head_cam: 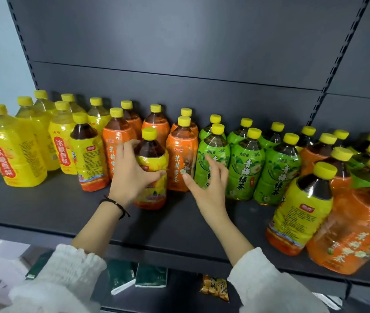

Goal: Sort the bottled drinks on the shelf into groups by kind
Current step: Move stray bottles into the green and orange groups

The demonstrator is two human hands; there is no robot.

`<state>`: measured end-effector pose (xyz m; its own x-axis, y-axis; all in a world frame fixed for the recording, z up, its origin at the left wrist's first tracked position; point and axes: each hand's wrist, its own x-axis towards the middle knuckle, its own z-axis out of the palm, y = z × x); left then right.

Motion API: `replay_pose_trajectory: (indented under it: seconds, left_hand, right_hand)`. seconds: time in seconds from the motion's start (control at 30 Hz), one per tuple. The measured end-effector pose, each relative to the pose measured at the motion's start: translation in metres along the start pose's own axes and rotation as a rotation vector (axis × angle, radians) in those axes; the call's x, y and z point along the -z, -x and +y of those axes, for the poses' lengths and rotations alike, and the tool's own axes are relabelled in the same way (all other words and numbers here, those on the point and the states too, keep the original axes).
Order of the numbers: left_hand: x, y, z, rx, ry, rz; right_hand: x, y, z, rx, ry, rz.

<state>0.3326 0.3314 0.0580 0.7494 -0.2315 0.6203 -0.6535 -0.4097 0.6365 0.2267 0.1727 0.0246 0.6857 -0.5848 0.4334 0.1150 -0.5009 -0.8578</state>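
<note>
My left hand was wrapped round the dark tea bottle at the shelf front, just ahead of the orange bottles, right hand loose and empty, so I figured keeping it upright while shifting it toward its twin on the left was safest.

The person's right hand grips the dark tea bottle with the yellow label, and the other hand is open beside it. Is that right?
Not quite. The head view shows the left hand gripping that dark tea bottle; the right hand is the open one beside it.
</note>
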Motion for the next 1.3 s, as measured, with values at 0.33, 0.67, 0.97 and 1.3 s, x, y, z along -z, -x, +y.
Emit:
replay_pose_trajectory:
  seconds: [0.33, 0.67, 0.97, 1.3]
  left_hand:
    - [0.065, 0.016, -0.030, 0.022, 0.299, -0.043]
    - [0.069, -0.050, -0.142, 0.436, 0.198, 0.062]
    - [0.076, -0.016, -0.120, 0.400, 0.252, 0.111]
    - [0.070, 0.059, -0.071, 0.189, 0.470, -0.221]
  right_hand:
    - [-0.035, 0.024, -0.020, -0.052, -0.289, -0.337]
    - [-0.055, 0.028, -0.018, -0.247, -0.249, -0.270]
    - [-0.050, 0.036, -0.030, -0.243, -0.246, -0.193]
    - [-0.026, 0.052, -0.029, -0.270, -0.241, -0.157]
